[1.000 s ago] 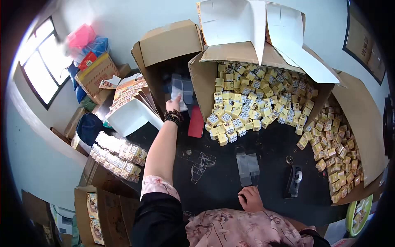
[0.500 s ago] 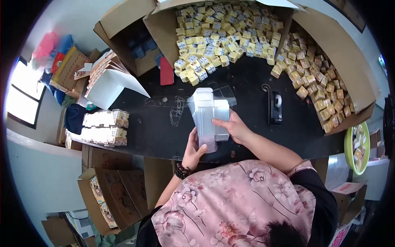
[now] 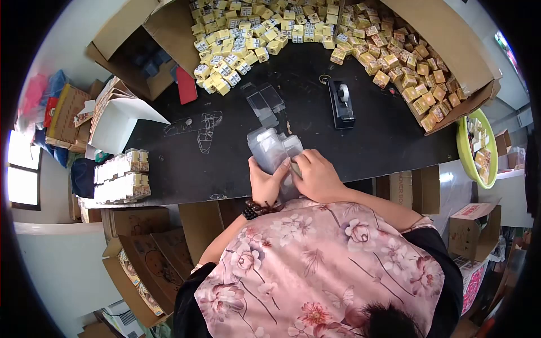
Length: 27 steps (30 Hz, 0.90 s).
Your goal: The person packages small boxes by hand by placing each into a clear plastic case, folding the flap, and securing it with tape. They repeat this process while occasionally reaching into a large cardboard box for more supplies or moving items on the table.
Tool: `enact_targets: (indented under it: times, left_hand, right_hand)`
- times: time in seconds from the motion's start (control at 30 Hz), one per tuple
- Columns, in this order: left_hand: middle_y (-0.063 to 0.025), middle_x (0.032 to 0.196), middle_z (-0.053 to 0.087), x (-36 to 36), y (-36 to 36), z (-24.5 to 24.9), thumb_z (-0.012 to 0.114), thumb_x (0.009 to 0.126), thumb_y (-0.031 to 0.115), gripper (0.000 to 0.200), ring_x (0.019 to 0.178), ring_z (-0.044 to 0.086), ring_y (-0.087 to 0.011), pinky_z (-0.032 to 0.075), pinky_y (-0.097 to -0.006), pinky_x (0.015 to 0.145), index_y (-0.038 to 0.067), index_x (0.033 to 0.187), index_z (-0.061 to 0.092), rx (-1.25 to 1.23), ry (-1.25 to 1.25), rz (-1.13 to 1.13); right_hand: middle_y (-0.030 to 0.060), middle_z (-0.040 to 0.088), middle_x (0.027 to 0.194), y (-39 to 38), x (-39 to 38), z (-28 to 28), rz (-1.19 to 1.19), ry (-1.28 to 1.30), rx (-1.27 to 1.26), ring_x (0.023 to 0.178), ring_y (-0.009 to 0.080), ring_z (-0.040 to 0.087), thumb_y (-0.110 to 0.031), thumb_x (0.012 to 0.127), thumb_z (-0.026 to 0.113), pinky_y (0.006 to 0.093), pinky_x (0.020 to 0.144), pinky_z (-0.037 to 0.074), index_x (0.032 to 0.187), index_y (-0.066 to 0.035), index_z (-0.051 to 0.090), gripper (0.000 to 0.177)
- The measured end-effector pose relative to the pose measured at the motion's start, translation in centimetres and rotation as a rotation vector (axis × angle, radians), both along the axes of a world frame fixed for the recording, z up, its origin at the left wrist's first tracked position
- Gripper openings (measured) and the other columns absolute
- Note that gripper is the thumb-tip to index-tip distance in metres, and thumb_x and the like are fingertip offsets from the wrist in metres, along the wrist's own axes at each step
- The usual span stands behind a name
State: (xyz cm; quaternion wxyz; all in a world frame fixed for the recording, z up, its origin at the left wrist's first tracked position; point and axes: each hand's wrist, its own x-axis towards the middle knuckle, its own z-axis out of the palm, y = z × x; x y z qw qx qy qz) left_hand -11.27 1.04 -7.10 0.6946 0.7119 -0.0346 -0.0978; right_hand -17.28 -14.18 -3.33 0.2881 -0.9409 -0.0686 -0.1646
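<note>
A bundle of clear folded plastic boxes (image 3: 266, 145) is held close to my chest, at the front edge of the black table. My left hand (image 3: 264, 185) is closed round its left side, thumb on top. From the right, my right hand (image 3: 316, 176) grips a clear piece beside the bundle, its fingers bent near the left thumb. The lower ends of the plastic are partly hidden by my hands. Beyond them, a separate clear plastic box (image 3: 264, 107) lies flattened on the table.
Small yellow boxes (image 3: 239, 48) are heaped at the back, with orange-brown ones (image 3: 417, 73) spilling from a carton at right. A tape dispenser (image 3: 341, 104) stands right of centre. Packed boxes (image 3: 121, 177) sit at left near a red box (image 3: 186, 85). A green basin (image 3: 463, 149) is at far right.
My hands have drawn the plastic boxes nearer my body and tilted them. The flattened box beyond is now uncovered. The camera view has shifted.
</note>
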Motion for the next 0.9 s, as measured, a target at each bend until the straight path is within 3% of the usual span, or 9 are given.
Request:
enact_targets:
  times: [0.07, 0.23, 0.3, 0.33, 0.43, 0.47, 0.57, 0.67, 0.9]
  left_hand:
    - [-0.0206, 0.106, 0.062, -0.7, -0.7, 1.0, 0.083, 0.076, 0.029, 0.065, 0.096, 0.063, -0.0251, 0.050, -0.0358, 0.084, -0.005, 0.113, 0.042, 0.223, -0.133, 0.043]
    - [-0.0218, 0.103, 0.063, -0.4, -0.9, 1.4, 0.081, 0.078, 0.029, 0.064, 0.094, 0.065, -0.0267, 0.051, -0.0365, 0.083, -0.006, 0.113, 0.041, 0.286, -0.175, 0.071]
    - [-0.0220, 0.102, 0.063, 0.0, -0.4, 1.5, 0.081, 0.078, 0.028, 0.063, 0.094, 0.065, -0.0272, 0.051, -0.0367, 0.082, -0.006, 0.113, 0.041, 0.259, -0.161, 0.073]
    - [-0.0220, 0.102, 0.064, 0.2, -0.2, 1.8, 0.080, 0.079, 0.027, 0.062, 0.093, 0.065, -0.0272, 0.051, -0.0366, 0.081, -0.006, 0.113, 0.041, 0.233, -0.138, 0.053]
    - [-0.0220, 0.100, 0.065, 0.6, 0.5, 1.6, 0.078, 0.081, 0.023, 0.058, 0.092, 0.066, -0.0264, 0.052, -0.0357, 0.080, -0.006, 0.114, 0.041, 0.169, -0.103, -0.008]
    - [-0.0218, 0.100, 0.065, 0.6, 0.6, 2.1, 0.078, 0.081, 0.023, 0.058, 0.092, 0.066, -0.0264, 0.052, -0.0359, 0.079, -0.006, 0.115, 0.041, 0.246, -0.182, -0.051]
    - [-0.0224, 0.100, 0.064, 0.4, 0.5, 2.7, 0.077, 0.081, 0.022, 0.058, 0.091, 0.066, -0.0288, 0.052, -0.0372, 0.079, -0.006, 0.116, 0.040, 0.315, -0.329, -0.133]
    - [-0.0248, 0.100, 0.063, 0.1, 0.6, 3.1, 0.077, 0.081, 0.024, 0.061, 0.091, 0.066, -0.0344, 0.052, -0.0395, 0.079, -0.006, 0.118, 0.039, 0.372, -0.393, -0.224]
    - [-0.0290, 0.103, 0.061, -0.4, 0.7, 4.0, 0.077, 0.080, 0.023, 0.065, 0.093, 0.064, -0.0417, 0.051, -0.0419, 0.080, -0.007, 0.123, 0.039, 0.647, -0.497, -0.411]
  right_hand:
    - [0.0166, 0.061, 0.087, 0.0, 0.9, -0.7, -0.030, 0.061, -0.017, 0.086, 0.0337, 0.060, -0.017, 0.080, 0.065, 0.0424, 0.075, 0.052, 0.086, 0.003, 0.059, 0.022]
    - [0.0155, 0.064, 0.080, -0.4, 2.1, -1.3, -0.075, 0.194, 0.071, 0.075, 0.0325, 0.065, -0.012, 0.081, 0.063, 0.0409, 0.070, 0.054, 0.082, 0.003, 0.059, 0.016]
    - [0.0139, 0.066, 0.081, -1.4, 2.8, -2.3, 0.012, 0.476, 0.803, 0.070, 0.0250, 0.066, -0.011, 0.084, 0.059, 0.0368, 0.068, 0.053, 0.082, 0.003, 0.060, 0.014]
    - [0.0111, 0.067, 0.081, -1.1, 2.9, -2.4, 0.015, 0.521, 1.489, 0.064, 0.0171, 0.063, -0.010, 0.086, 0.055, 0.0314, 0.064, 0.051, 0.085, 0.002, 0.061, 0.013]
    - [0.0094, 0.065, 0.078, -3.5, 2.7, -2.5, 0.367, 0.912, 1.751, 0.060, 0.0133, 0.060, -0.008, 0.087, 0.055, 0.0221, 0.062, 0.049, 0.085, -0.002, 0.061, 0.009]
    - [0.0093, 0.065, 0.076, -4.5, 3.0, -2.2, 0.437, 1.053, 1.628, 0.056, 0.0112, 0.058, -0.008, 0.090, 0.053, 0.0219, 0.057, 0.046, 0.097, 0.001, 0.064, 0.016]
    - [0.0113, 0.067, 0.086, -6.2, 4.4, 0.6, 0.401, 0.880, 1.566, 0.049, 0.0072, 0.049, -0.011, 0.094, 0.051, 0.0219, 0.056, 0.044, 0.126, 0.004, 0.057, 0.036]
    - [0.0096, 0.064, 0.118, -7.5, 6.0, 1.2, 0.305, 0.727, 1.740, 0.050, 0.0055, 0.045, -0.011, 0.094, 0.052, 0.0263, 0.063, 0.048, 0.130, 0.002, 0.055, 0.038]
    - [0.0052, 0.061, 0.126, -7.8, 7.0, 2.4, 0.353, 0.784, 1.600, 0.050, 0.0043, 0.042, -0.010, 0.094, 0.052, 0.0263, 0.061, 0.045, 0.127, 0.000, 0.058, 0.035]
